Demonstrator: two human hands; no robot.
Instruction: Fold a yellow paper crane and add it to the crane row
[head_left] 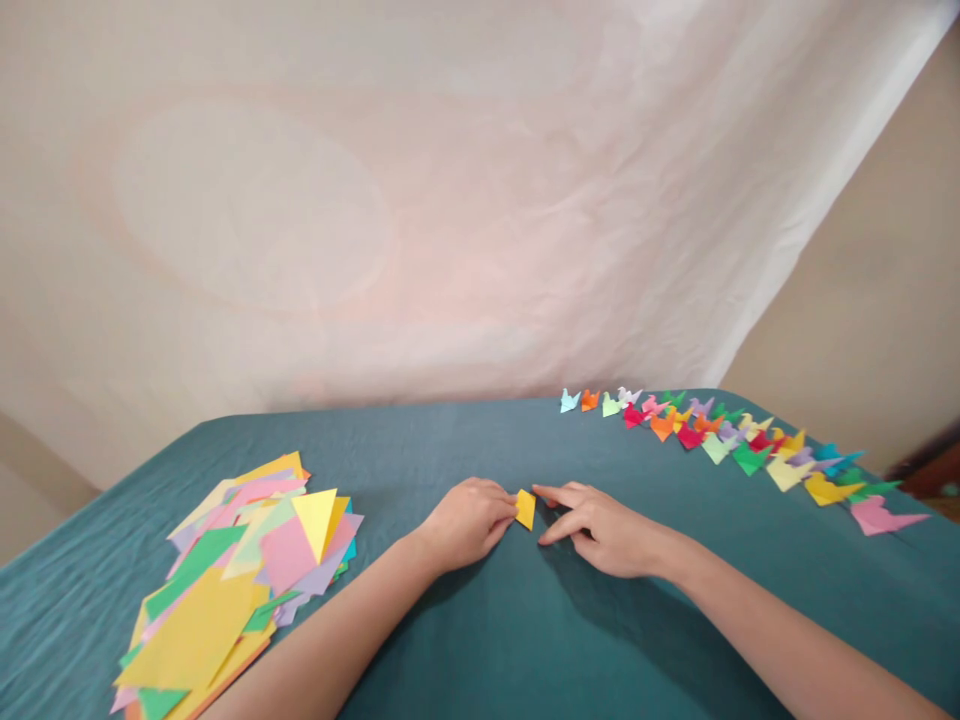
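Note:
A small folded piece of yellow paper (526,508) lies on the teal tablecloth (480,640) between my hands. My left hand (469,520) rests on the cloth with its fingers curled, fingertips pinching the paper's left edge. My right hand (596,525) lies just right of the paper, its index finger stretched out and pressing toward the paper's right side, the other fingers loosely bent.
A loose pile of coloured paper squares and triangles (232,570) lies at the near left of the table. A row of several folded paper birds (720,435) in many colours runs along the far right edge. A pale cloth backdrop (375,200) hangs behind the table.

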